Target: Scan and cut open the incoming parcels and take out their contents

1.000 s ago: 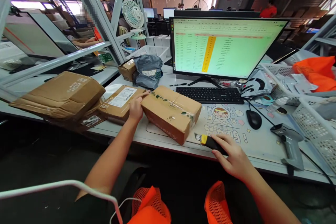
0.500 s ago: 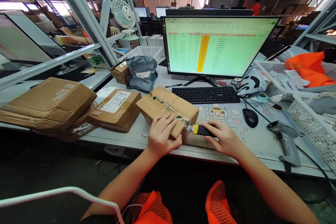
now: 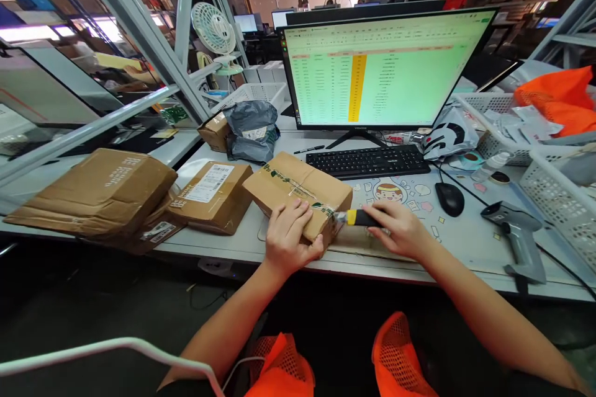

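Observation:
A taped cardboard box (image 3: pixel 298 189) with green printed tape sits at the desk's front, in front of the keyboard. My left hand (image 3: pixel 291 232) grips its near corner, fingers over the top and thumb at the near side. A black-and-yellow utility knife (image 3: pixel 361 218) is in my right hand (image 3: pixel 398 229), whose fingers close round the handle. The knife's tip meets the taped right side of the box; how deep the blade goes I cannot tell. Left of the box lies a smaller carton (image 3: pixel 212 198) with a white label.
A large flattened carton (image 3: pixel 97 192) lies at the left. Behind are a grey plastic parcel (image 3: pixel 254 130), a monitor (image 3: pixel 382 74) and a keyboard (image 3: pixel 367 161). To the right are a mouse (image 3: pixel 449 198), a barcode scanner (image 3: pixel 516 239) and white baskets (image 3: pixel 559 198).
The knife has shifted slightly right and away from me along the box's right side. My left hand keeps its hold on the box. The view has tilted a little.

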`<state>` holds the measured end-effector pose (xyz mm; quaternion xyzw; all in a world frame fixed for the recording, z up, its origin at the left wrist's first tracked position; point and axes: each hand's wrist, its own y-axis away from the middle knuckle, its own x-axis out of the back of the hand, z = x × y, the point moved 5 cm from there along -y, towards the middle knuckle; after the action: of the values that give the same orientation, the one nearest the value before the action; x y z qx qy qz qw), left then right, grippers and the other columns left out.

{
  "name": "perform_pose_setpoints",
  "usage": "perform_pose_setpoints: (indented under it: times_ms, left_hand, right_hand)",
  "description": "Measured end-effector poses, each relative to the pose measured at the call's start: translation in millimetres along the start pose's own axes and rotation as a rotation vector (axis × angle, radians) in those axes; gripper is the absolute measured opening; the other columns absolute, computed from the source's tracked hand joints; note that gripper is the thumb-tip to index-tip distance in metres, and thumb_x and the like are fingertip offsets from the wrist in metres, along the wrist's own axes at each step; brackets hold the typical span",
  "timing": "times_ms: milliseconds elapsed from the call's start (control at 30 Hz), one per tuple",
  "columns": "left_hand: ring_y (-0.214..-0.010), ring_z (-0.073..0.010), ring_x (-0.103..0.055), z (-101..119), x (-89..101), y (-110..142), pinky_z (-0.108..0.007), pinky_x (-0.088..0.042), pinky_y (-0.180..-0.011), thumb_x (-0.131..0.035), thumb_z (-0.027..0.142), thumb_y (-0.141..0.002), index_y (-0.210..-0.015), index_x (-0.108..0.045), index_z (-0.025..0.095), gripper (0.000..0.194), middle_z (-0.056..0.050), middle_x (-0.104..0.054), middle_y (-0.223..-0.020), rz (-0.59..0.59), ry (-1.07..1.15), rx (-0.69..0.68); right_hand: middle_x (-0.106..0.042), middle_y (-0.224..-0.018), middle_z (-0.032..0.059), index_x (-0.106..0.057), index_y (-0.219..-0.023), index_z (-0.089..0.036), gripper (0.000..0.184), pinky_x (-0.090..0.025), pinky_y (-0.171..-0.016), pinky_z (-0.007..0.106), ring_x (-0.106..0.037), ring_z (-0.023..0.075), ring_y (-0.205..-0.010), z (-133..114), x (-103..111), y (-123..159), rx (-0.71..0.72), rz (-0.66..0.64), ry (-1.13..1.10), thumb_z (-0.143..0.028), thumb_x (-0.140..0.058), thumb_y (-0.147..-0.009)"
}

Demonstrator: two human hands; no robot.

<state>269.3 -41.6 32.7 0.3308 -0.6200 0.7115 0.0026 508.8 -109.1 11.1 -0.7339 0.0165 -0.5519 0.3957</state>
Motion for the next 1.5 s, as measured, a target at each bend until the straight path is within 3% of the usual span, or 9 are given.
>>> perform_pose_setpoints:
  times_ms: [233, 500, 567, 700, 833, 933, 1133, 1267, 1500]
  left_hand:
    - [-0.121, -0.0309, -0.066, -2.4, 16.0, -1.5, -0.048, -0.049, -0.105, -0.069, 0.035, -0.085, -0.123, -0.062, 0.016, 0.043, -0.017, -0.069, -0.126, -0.114, 0.107, 0.007]
    - [-0.135, -0.0367, -0.052, -125.6, 28.3, 2.5, -0.055, -0.045, -0.112, -0.05, 0.058, -0.094, -0.14, -0.06, 0.012, 0.066, -0.021, -0.051, -0.147, -0.295, -0.061, 0.621]
    - [-0.116, -0.0332, -0.063, -116.2, 37.1, 6.0, -0.049, -0.053, -0.1, -0.046, 0.061, -0.095, -0.14, -0.061, 0.013, 0.068, -0.018, -0.058, -0.129, -0.358, -0.109, 0.671]
    - [-0.086, -0.022, -0.065, -49.0, 62.5, 19.9, -0.036, -0.057, -0.078, -0.056, 0.063, -0.092, -0.133, -0.066, 0.018, 0.062, -0.008, -0.058, -0.1, -0.385, -0.064, 0.522]
    - [-0.085, -0.0167, -0.061, -1.0, 66.6, 43.2, -0.028, -0.056, -0.072, -0.066, 0.061, -0.089, -0.126, -0.061, 0.018, 0.057, -0.006, -0.056, -0.098, -0.172, 0.199, 0.328]
    - [-0.081, -0.0156, -0.057, 2.4, 58.9, 56.4, -0.027, -0.055, -0.067, -0.067, 0.059, -0.089, -0.122, -0.058, 0.018, 0.054, -0.005, -0.053, -0.094, 0.005, 0.252, 0.253]
    - [-0.078, -0.0151, -0.058, -9.2, 55.2, 62.3, -0.025, -0.052, -0.062, -0.067, 0.061, -0.088, -0.119, -0.059, 0.017, 0.054, -0.006, -0.054, -0.092, 0.01, 0.213, 0.229]
    - [-0.074, -0.0161, -0.057, -11.9, 60.2, 63.4, -0.026, -0.049, -0.06, -0.066, 0.06, -0.089, -0.12, -0.057, 0.017, 0.054, -0.005, -0.055, -0.086, 0.0, 0.173, 0.187]
    - [-0.071, -0.0173, -0.053, -14.0, 59.2, 58.8, -0.029, -0.046, -0.06, -0.068, 0.055, -0.09, -0.118, -0.055, 0.016, 0.049, -0.004, -0.053, -0.084, 0.016, 0.175, 0.137]
  right_hand:
    - [-0.061, -0.118, 0.016, -0.058, -0.141, -0.01, 0.048, -0.053, -0.094, 0.042, -0.061, 0.0271, -0.106, 74.6, 26.7, 37.9, -0.435, 0.105, 0.06, -0.041, -0.044, -0.107]
    - [-0.062, -0.13, 0.0091, -0.053, -0.144, -0.018, 0.039, -0.049, -0.098, 0.034, -0.06, 0.0226, -0.118, -8.9, 61.6, 24.3, -0.349, 0.065, -0.082, -0.034, -0.045, -0.11]
    - [-0.062, -0.127, 0.0081, -0.053, -0.143, -0.02, 0.037, -0.051, -0.092, 0.032, -0.063, 0.0213, -0.112, -34.8, 67.8, 4.3, -0.317, 0.0, -0.063, -0.035, -0.043, -0.111]
    - [-0.063, -0.119, 0.0072, -0.052, -0.145, -0.025, 0.038, -0.051, -0.075, 0.034, -0.066, 0.0214, -0.094, -74.3, 68.6, -35.6, -0.277, -0.219, 0.021, -0.038, -0.038, -0.111]
    - [-0.063, -0.109, 0.0053, -0.053, -0.142, -0.029, 0.036, -0.048, -0.068, 0.034, -0.065, 0.0216, -0.085, -99.2, 56.2, -63.8, -0.242, -0.4, 0.078, -0.036, -0.04, -0.109]
    - [-0.062, -0.1, 0.0051, -0.056, -0.138, -0.028, 0.033, -0.043, -0.062, 0.032, -0.063, 0.0213, -0.077, -110.9, 42.8, -78.6, -0.228, -0.496, 0.132, -0.036, -0.045, -0.107]
    - [-0.063, -0.093, 0.0064, -0.065, -0.123, -0.025, 0.025, -0.04, -0.061, 0.031, -0.062, 0.0205, -0.072, -126.2, 31.2, -102.2, -0.272, -0.592, 0.205, -0.035, -0.049, -0.106]
    - [-0.063, -0.082, 0.007, -0.07, -0.12, -0.024, 0.029, -0.034, -0.054, 0.031, -0.056, 0.0196, -0.059, -96.4, 55.3, -87.8, -0.354, -0.523, 0.399, -0.037, -0.051, -0.102]
    - [-0.069, -0.076, 0.0111, -0.081, -0.103, -0.021, 0.038, -0.041, -0.056, 0.036, -0.062, 0.029, -0.063, 30.4, 128.7, 32.0, -0.81, -0.611, 0.521, -0.047, -0.056, -0.091]
